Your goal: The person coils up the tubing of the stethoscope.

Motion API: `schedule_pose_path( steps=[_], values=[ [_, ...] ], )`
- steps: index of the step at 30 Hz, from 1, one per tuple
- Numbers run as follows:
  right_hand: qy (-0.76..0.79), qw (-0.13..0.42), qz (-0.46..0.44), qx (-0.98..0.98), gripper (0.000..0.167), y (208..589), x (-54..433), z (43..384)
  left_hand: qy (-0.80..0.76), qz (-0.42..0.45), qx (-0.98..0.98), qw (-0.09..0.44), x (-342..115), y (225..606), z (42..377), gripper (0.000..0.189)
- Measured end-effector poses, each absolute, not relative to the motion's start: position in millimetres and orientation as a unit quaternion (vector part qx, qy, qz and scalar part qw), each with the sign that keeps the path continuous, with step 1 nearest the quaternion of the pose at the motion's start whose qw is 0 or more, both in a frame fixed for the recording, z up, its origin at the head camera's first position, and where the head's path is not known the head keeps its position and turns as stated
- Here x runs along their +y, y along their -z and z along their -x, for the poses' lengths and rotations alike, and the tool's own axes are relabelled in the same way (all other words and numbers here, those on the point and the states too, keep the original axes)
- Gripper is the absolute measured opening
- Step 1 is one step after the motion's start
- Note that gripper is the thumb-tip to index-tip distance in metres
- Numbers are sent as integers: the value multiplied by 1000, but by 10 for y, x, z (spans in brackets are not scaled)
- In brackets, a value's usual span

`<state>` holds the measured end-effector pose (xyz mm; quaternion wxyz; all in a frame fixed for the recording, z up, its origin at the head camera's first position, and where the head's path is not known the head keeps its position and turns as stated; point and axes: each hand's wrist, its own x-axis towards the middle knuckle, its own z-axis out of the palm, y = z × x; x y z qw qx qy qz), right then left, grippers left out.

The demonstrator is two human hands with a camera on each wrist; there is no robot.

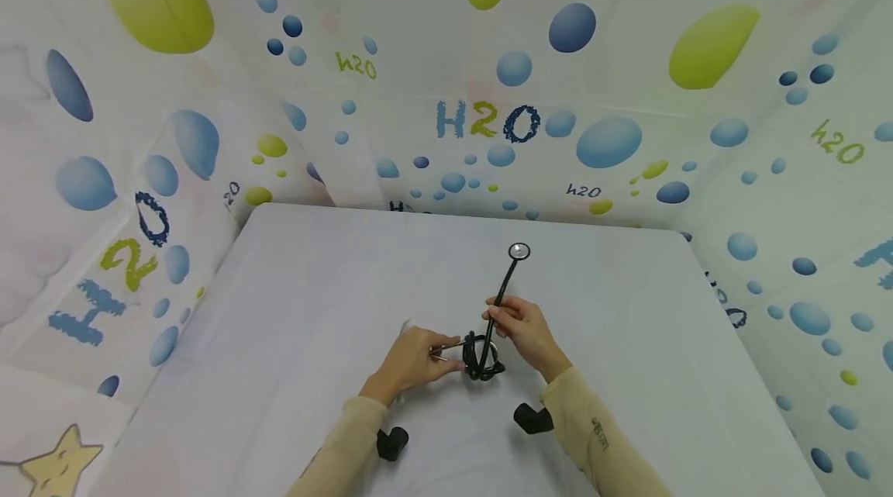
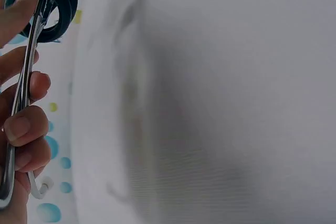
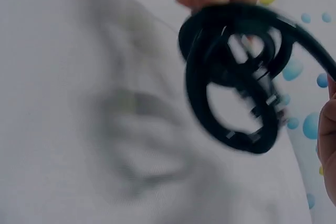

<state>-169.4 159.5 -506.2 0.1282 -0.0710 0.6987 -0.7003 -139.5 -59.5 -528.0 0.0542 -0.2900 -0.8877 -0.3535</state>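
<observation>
A stethoscope with dark tubing wound into a coil (image 3: pixel 196 85) is held up between both hands over the white table. My left hand (image 1: pixel 413 357) grips its metal ear tubes (image 2: pixel 23 87), fingers curled round them in the left wrist view, with one bent ear tube end showing below. On the other side, my right hand (image 1: pixel 525 329) pinches the straight length of tube (image 1: pixel 504 285) that rises out of the coil. At the top of that length the round silver chest piece (image 1: pixel 519 251) points away from me. Part of the coil overlaps itself in the right wrist view.
The white table (image 1: pixel 335 272) spreads around both hands. Behind and beside it hangs a white cloth (image 1: pixel 418 32) printed with blue and green drops. Black wrist pieces (image 1: pixel 393 443) show near each sleeve.
</observation>
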Motion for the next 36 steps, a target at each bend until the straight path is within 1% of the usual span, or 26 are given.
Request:
schedule_pose_path(
  steps=[3,5,7,9,12,13,14,15,18,20,28,33,36],
  values=[
    [710,125,47,691,30,5066,1598,1720,361,307,-877,77,-569,5184,1381,35],
    [714,138,35,686,31,5072,1597,1727,360,319,-872,86,-555,5120,1361,34],
    [718,152,24,679,36,5074,1597,1729,357,330,-869,96,-546,5068,1335,35],
    [726,164,8,668,47,5065,1598,1728,355,341,-864,108,-536,5023,1305,35],
    [747,171,-5,642,70,5047,1602,1725,356,351,-856,132,-532,4981,1273,35],
    [751,176,-1,636,75,5042,1607,1722,362,354,-851,138,-530,4969,1265,35],
    [754,181,7,631,76,5039,1611,1719,366,356,-848,143,-530,4958,1258,35],
    [753,188,21,631,73,5040,1617,1714,371,358,-844,148,-529,4950,1251,35],
    [729,205,67,650,53,5059,1631,1699,389,365,-831,158,-529,4918,1237,35],
    [708,208,92,669,46,5077,1639,1686,400,367,-823,164,-529,4888,1232,35],
    [665,195,114,711,48,5118,1641,1650,411,352,-819,190,-582,4840,1248,33],
    [647,201,174,714,44,5114,1656,1616,414,340,-821,198,-629,4836,1277,34],
    [634,186,215,719,41,5040,1645,1560,424,335,-819,195,-660,4824,1300,33]
  ],
)
